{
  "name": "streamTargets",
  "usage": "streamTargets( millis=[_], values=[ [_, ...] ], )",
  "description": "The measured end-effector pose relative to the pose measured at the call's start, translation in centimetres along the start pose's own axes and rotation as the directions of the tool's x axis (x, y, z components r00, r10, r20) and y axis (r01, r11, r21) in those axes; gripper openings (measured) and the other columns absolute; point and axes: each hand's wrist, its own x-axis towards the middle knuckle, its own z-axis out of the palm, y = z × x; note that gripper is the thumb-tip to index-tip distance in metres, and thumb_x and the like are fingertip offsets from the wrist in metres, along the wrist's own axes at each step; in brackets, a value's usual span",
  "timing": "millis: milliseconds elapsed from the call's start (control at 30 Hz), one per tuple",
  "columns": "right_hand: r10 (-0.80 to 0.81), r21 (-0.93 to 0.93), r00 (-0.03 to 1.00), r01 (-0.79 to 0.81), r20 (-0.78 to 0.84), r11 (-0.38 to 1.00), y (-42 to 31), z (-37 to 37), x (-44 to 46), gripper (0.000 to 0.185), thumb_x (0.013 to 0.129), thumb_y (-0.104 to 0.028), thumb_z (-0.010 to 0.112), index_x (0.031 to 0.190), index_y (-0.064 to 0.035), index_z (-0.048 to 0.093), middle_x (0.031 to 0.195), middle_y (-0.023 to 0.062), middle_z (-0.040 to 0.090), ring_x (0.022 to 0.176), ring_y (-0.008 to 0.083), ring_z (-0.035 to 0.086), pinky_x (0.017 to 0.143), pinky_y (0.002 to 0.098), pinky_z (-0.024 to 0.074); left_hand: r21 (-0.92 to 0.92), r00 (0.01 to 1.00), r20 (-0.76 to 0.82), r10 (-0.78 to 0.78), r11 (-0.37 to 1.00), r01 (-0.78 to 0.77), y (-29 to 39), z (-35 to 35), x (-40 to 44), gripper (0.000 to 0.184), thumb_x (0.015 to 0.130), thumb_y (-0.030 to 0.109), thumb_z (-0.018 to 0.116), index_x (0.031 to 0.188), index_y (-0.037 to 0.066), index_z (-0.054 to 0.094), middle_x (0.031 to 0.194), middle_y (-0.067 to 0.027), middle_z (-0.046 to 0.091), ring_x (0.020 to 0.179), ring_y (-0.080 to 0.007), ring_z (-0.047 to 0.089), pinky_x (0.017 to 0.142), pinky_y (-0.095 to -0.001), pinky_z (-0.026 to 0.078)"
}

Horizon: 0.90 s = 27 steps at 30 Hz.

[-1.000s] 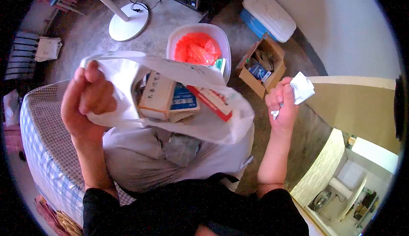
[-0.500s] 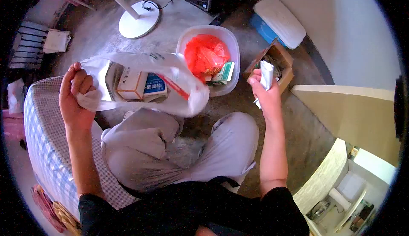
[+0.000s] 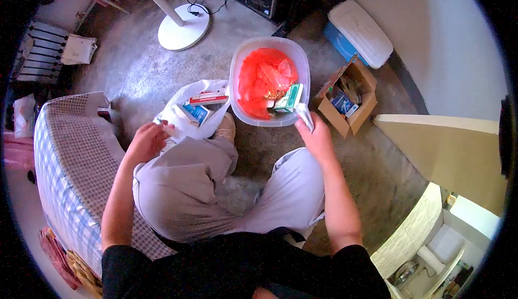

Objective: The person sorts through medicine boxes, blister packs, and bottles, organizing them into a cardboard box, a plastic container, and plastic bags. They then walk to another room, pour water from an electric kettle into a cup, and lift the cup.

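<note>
My right hand [image 3: 317, 140] is closed on a narrow, folded white packet [image 3: 305, 116], held over the near right rim of a clear plastic tub [image 3: 234, 77]. Inside the tub lie a crumpled red plastic bag [image 3: 264, 75] and a green-and-white box [image 3: 289, 98]. A white plastic bag [image 3: 209, 129] rests on the floor by my left foot, its mouth open. A blue-and-white box [image 3: 198, 113] and a red-and-white box [image 3: 208, 99] show in it. At the bag's left edge, my left hand [image 3: 148, 141] has curled fingers that appear to pinch the plastic.
An open cardboard box [image 3: 362, 113] with packets inside stands right of the tub. Behind it is a blue bin with a white lid [image 3: 361, 32]. A white round stand base [image 3: 183, 29] is at the back. A checked, cloth-covered bed [image 3: 75, 164] borders the left.
My left hand has lowered the white bag to the floor and moved right and down. The right hand has moved left with the packet, from the cardboard box to the tub's rim.
</note>
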Motion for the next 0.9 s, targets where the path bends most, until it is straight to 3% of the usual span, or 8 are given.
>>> streamTargets(
  millis=[167,267,300,467,633,733,833,900],
  values=[
    [-0.040,0.076,0.999,0.043,-0.036,0.996,2.2,0.6,1.3,0.034,0.084,-0.022,0.068,0.111,-0.0026,0.063,0.100,0.0172,0.069,0.091,0.0297,0.067,0.082,0.0386,0.0509,0.662,0.976,0.077,0.205,0.722,-0.204,2.4,1.2,-6.6,0.032,0.096,0.012,0.053,0.126,0.000,0.052,0.120,-0.0114,0.062,0.099,-0.0181,0.063,0.077,-0.0303,0.054],
    [-0.056,0.077,0.996,0.061,-0.068,0.995,2.1,1.0,1.6,0.034,0.082,-0.021,0.069,0.110,-0.0026,0.063,0.099,0.0168,0.068,0.091,0.0305,0.067,0.081,0.0394,0.0508,0.820,0.931,0.240,0.274,0.457,-0.346,5.5,2.8,-9.8,0.034,0.095,0.009,0.054,0.128,-0.001,0.051,0.119,-0.0116,0.062,0.101,-0.0167,0.062,0.080,-0.0293,0.053],
    [-0.058,0.038,0.995,0.061,-0.087,0.997,1.5,0.9,1.6,0.034,0.082,-0.021,0.070,0.110,-0.0026,0.062,0.100,0.0169,0.068,0.092,0.0311,0.066,0.082,0.0399,0.0506,0.845,0.955,0.188,0.230,0.458,-0.277,6.8,5.7,-11.2,0.031,0.097,0.011,0.055,0.125,0.000,0.054,0.120,-0.0092,0.062,0.107,-0.0192,0.061,0.093,-0.0306,0.048],
    [-0.318,-0.228,0.941,0.287,-0.115,0.930,-0.8,2.1,5.2,0.046,0.078,-0.024,0.074,0.115,-0.0016,0.058,0.107,0.0177,0.064,0.102,0.0348,0.063,0.086,0.0427,0.0493,0.689,0.803,0.570,0.174,0.431,-0.583,7.3,15.1,-10.9,0.033,0.096,0.012,0.055,0.127,0.000,0.054,0.120,-0.0103,0.062,0.110,-0.0200,0.060,0.096,-0.0326,0.047],
    [-0.352,-0.541,0.934,0.331,0.068,0.774,-1.3,7.3,13.0,0.056,0.077,-0.027,0.076,0.121,-0.0026,0.054,0.114,0.0169,0.063,0.108,0.0356,0.060,0.090,0.0440,0.0485,0.395,0.396,0.918,-0.014,-0.047,-0.918,4.2,20.6,-8.5,0.029,0.092,0.014,0.054,0.118,0.001,0.058,0.115,-0.0185,0.062,0.104,-0.0310,0.063,0.087,-0.0397,0.051],
    [-0.063,-0.744,0.959,0.256,0.277,0.617,-0.5,9.9,15.9,0.060,0.075,-0.028,0.078,0.123,-0.0042,0.052,0.112,0.0150,0.065,0.106,0.0360,0.061,0.089,0.0457,0.0490,0.556,0.555,0.752,-0.357,-0.110,-0.824,5.4,20.6,-10.0,0.022,0.091,0.015,0.052,0.104,-0.001,0.060,0.105,-0.0187,0.064,0.099,-0.0341,0.064,0.083,-0.0433,0.052],
    [-0.091,-0.659,0.946,0.284,0.311,0.697,0.1,10.4,17.1,0.038,0.077,-0.022,0.072,0.110,-0.0074,0.059,0.099,0.0170,0.067,0.098,0.0373,0.064,0.083,0.0473,0.0503,0.569,0.664,0.694,-0.278,-0.353,-0.743,3.6,18.2,-9.0,0.018,0.090,0.015,0.053,0.095,0.000,0.060,0.094,-0.0174,0.066,0.092,-0.0330,0.065,0.080,-0.0423,0.051],
    [-0.173,-0.503,0.943,0.301,0.286,0.810,-1.5,8.6,16.5,0.025,0.079,-0.016,0.064,0.102,-0.0081,0.063,0.094,0.0197,0.067,0.095,0.0378,0.064,0.079,0.0467,0.0502,0.472,0.529,0.824,-0.202,-0.271,-0.839,4.5,17.9,-8.5,0.016,0.087,0.014,0.055,0.094,0.000,0.059,0.089,-0.0178,0.066,0.087,-0.0334,0.066,0.074,-0.0436,0.052]
  ],
)
